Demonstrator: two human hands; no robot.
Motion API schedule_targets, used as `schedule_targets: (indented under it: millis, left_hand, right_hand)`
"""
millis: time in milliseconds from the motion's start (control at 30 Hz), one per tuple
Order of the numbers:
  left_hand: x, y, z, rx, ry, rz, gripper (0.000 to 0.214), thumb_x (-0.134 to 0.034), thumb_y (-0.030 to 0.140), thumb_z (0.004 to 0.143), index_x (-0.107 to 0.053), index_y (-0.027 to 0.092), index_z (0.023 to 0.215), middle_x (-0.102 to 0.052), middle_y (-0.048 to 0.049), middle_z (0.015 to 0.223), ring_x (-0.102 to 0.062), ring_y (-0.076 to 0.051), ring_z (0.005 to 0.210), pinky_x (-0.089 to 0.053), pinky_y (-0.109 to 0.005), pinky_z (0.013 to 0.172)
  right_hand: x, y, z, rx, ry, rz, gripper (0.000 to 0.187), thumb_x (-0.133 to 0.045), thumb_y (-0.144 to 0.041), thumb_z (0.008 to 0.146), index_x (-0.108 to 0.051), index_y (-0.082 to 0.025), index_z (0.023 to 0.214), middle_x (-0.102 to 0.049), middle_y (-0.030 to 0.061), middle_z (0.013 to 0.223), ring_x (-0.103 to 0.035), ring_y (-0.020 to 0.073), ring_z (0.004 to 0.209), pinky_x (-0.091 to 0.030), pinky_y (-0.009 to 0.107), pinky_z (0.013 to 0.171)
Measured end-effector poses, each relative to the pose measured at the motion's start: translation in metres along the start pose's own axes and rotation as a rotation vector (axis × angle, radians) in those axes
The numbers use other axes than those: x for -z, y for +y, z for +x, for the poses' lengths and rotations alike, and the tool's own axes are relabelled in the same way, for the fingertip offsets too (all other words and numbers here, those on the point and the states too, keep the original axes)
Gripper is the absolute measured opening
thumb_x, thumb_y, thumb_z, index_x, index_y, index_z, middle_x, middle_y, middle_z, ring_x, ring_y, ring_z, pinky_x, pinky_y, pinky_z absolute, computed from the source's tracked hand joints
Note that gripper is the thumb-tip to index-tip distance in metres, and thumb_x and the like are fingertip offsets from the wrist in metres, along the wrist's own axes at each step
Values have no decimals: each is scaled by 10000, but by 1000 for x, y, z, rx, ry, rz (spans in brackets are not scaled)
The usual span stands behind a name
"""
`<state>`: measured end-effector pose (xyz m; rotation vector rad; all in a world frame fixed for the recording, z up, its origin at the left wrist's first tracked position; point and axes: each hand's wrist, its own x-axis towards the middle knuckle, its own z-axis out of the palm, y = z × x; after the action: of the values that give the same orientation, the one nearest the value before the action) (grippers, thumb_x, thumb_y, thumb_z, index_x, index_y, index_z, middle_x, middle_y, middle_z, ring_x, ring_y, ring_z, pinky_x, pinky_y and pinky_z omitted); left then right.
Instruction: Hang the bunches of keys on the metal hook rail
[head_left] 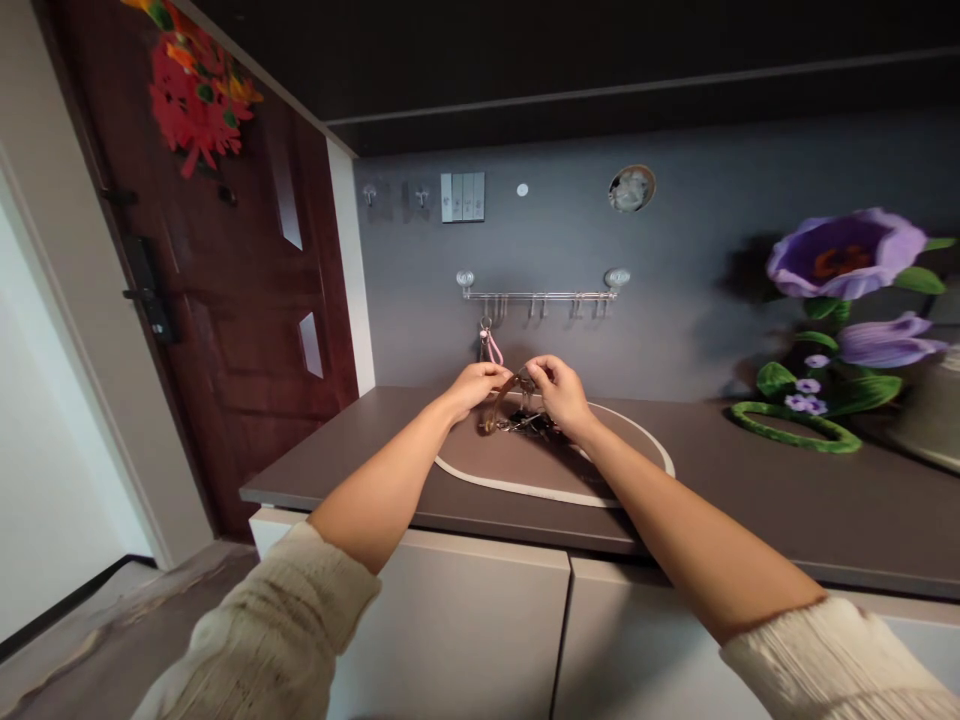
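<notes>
Fingers (501, 380) of the left hand (472, 388): drawn nearly together, thumb against forefinger, pinching a brown strap (491, 412). Right hand (559, 390): thumb and forefinger also almost closed, at the strap's upper end; whether they grip the strap itself or a piece fixed to it, cannot tell. Strap hangs between the hands, its lower loop beside a cluster of metal pieces (517, 424), too small to sort, all above the oval mat (487, 458). Mat, brown with a pale rim, lies flat on the dark surface (322, 460).

Holders nearby: clear hook rail (540, 296) on the grey wall, two round mounts; a pink loop (493, 347) with a metal ring hangs near its left end. Round wall opening (631, 188), upper right of the rail, packed with crumpled pale material. Cabinet doors (465, 610) below are shut, contents out of sight. Right side: purple flower ornament (847, 260) stands on a green looped base.
</notes>
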<state>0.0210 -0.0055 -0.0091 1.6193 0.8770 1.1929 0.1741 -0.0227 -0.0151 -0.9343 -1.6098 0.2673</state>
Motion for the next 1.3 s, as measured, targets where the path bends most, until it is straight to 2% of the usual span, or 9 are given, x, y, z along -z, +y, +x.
schedule_targets:
  millis: [100,233,433,633,867,1133,1300]
  left_hand:
    - [0,0,0,-113,-14,30,237,-607,320,703,-626,137,852,-649,-48,877,-561,-109,764,-408,-242,750]
    - [0,0,-1,-199,-74,57,332,-641,402,657,-637,127,842,-648,-46,837,-555,-122,770,-403,-259,777]
    - [-5,-1,-1,-187,-30,-23,274,-689,358,599,-630,124,729,-623,-13,731,-533,-98,699,-399,-247,742]
    - [-7,-5,6,-113,63,-185,266,-687,345,605,-621,132,750,-617,-11,726,-526,-86,657,-396,-240,686]
    - [-11,-6,5,-95,85,-240,234,-680,326,620,-622,136,745,-615,-13,719,-533,-88,656,-395,-230,657]
    - [-7,1,7,-232,331,-211,144,-608,266,686,-636,127,715,-601,-14,659,-482,-79,579,-370,-217,612]
    - [0,0,14,-108,522,-265,196,-499,265,759,-586,127,650,-534,11,573,-406,-59,473,-315,-202,504]
  right_hand:
    - [0,2,0,-6,-2,14,203,-469,-336,764,-565,-158,781,-611,30,761,-535,128,685,-430,267,686]
    - [-1,4,1,-17,-19,36,242,-505,-378,744,-588,-157,796,-620,30,754,-539,130,678,-439,275,679]
    - [-2,1,1,-109,18,190,316,-587,-438,673,-580,-153,810,-616,33,755,-541,123,654,-454,268,644]
    - [-1,-4,-2,-186,-48,275,347,-608,-474,646,-581,-153,776,-616,33,743,-541,117,652,-454,274,679]
    - [-5,-2,0,-256,-60,383,342,-641,-465,616,-574,-155,743,-597,23,727,-530,109,650,-435,252,659]
    - [-17,-14,26,-255,-83,418,336,-644,-454,577,-497,-162,655,-465,-49,547,-374,54,472,-296,198,472]
    - [-26,-16,61,-245,43,326,285,-600,-420,601,-530,-151,665,-428,-60,495,-337,54,438,-264,202,451]
